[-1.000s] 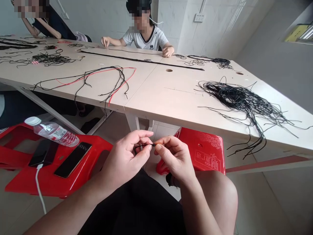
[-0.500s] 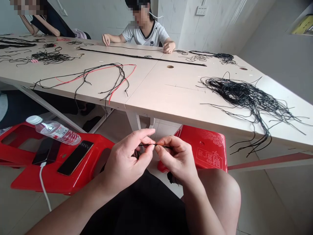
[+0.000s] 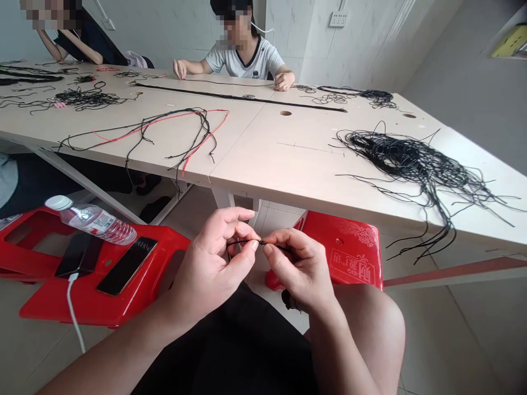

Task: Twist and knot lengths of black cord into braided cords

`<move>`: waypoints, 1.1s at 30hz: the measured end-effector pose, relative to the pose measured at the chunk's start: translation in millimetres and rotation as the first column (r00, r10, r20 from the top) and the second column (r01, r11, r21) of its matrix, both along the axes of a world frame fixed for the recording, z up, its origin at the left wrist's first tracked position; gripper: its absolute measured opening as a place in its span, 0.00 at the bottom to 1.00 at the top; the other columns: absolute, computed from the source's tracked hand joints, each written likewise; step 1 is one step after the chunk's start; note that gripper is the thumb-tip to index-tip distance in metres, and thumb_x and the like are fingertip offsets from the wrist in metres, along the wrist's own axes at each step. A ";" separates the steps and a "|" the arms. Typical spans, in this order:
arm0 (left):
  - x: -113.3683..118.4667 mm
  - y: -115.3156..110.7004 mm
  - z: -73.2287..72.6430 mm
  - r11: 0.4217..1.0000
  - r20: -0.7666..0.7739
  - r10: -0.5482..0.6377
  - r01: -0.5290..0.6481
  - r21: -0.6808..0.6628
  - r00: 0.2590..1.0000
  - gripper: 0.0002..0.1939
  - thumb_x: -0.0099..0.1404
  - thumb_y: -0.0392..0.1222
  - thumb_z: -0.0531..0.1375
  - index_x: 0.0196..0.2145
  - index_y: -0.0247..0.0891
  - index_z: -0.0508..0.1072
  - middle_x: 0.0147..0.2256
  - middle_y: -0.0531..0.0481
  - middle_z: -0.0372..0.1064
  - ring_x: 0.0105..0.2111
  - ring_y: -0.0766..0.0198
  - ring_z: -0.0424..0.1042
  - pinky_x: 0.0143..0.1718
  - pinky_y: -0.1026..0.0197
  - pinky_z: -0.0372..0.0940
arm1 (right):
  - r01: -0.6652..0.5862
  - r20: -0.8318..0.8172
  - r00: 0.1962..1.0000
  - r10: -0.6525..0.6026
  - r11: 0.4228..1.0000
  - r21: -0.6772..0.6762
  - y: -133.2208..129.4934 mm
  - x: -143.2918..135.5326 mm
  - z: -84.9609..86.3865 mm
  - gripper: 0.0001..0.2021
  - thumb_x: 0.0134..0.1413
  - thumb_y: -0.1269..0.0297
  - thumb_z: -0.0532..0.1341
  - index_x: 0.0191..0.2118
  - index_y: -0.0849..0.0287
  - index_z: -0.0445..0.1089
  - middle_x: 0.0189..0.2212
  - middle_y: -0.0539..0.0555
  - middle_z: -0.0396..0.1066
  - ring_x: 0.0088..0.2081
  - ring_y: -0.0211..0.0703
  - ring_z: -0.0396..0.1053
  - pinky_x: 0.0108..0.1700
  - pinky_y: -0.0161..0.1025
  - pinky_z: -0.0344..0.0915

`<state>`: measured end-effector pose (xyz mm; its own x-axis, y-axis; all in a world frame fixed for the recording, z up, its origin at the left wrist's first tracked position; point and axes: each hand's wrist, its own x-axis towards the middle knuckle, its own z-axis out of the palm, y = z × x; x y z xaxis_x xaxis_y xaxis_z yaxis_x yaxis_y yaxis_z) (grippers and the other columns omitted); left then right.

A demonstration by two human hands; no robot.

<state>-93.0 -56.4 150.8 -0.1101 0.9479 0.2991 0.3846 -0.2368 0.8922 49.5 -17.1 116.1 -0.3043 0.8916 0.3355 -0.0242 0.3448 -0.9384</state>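
Between my two hands, over my lap, runs a thin black cord (image 3: pixel 240 242) with a small dark knot at the fingertips. My left hand (image 3: pixel 220 255) pinches it between thumb and a finger, the upper fingers slightly raised. Just beside it, my right hand (image 3: pixel 298 263) grips the cord at the knot with thumb and forefinger. The rest of the cord is mostly hidden behind my fingers. On the table ahead lie knotted black cords (image 3: pixel 144 126) with a red cord (image 3: pixel 197 151) among them.
A tangled heap of black cords (image 3: pixel 411 159) hangs over the right edge of the table (image 3: pixel 255 159). Left of me, a red stool (image 3: pixel 135 296) bears a bottle (image 3: pixel 99 222) and a phone (image 3: pixel 127 267). Another red stool (image 3: pixel 337 241) stands ahead. A co-worker (image 3: pixel 251 55) sits opposite.
The raised fingers of my left hand have lifted and curled a little. The knot shows slightly more between my fingertips; both hands keep their grip.
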 end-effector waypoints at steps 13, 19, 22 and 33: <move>-4.3 -2.9 -5.6 0.993 -0.088 -0.024 0.014 -0.117 0.996 0.12 0.61 0.37 0.60 0.43 0.43 0.71 0.35 0.53 0.71 0.35 0.67 0.73 0.35 0.68 0.68 | -0.028 0.055 0.998 0.024 0.997 0.077 0.2 4.6 2.9 0.02 0.52 0.71 0.60 0.32 0.59 0.68 0.28 0.49 0.68 0.27 0.32 0.66 0.26 0.28 0.63; -4.3 -1.9 -6.4 0.998 -0.130 0.007 -0.014 -0.054 0.991 0.13 0.61 0.35 0.59 0.44 0.44 0.71 0.33 0.54 0.70 0.32 0.69 0.72 0.32 0.69 0.67 | -0.124 -0.002 0.992 0.124 0.990 -0.066 -1.8 4.5 2.5 0.03 0.54 0.67 0.60 0.36 0.59 0.68 0.29 0.50 0.69 0.28 0.33 0.67 0.28 0.30 0.65; -3.6 -1.8 -8.1 1.000 -0.132 0.008 -0.010 -0.014 0.991 0.15 0.60 0.33 0.59 0.45 0.44 0.70 0.33 0.54 0.69 0.31 0.70 0.71 0.32 0.68 0.67 | -0.108 0.007 0.994 0.109 0.987 -0.117 -2.7 3.4 2.6 0.04 0.55 0.65 0.60 0.33 0.60 0.67 0.26 0.49 0.68 0.26 0.32 0.65 0.26 0.29 0.63; -4.5 0.7 -0.3 0.993 -0.189 -0.070 0.086 0.080 0.980 0.19 0.57 0.27 0.55 0.46 0.40 0.67 0.29 0.55 0.65 0.28 0.71 0.67 0.28 0.68 0.65 | -0.167 0.050 0.984 0.172 0.982 -0.092 -3.6 2.0 -0.3 0.04 0.57 0.66 0.58 0.32 0.59 0.65 0.23 0.45 0.63 0.21 0.27 0.57 0.22 0.26 0.55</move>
<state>-97.5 -55.8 150.5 0.0283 0.9206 0.3894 0.5187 -0.3466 0.7816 51.5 -20.7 115.7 -0.4700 0.8505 0.2361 -0.0209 0.2567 -0.9663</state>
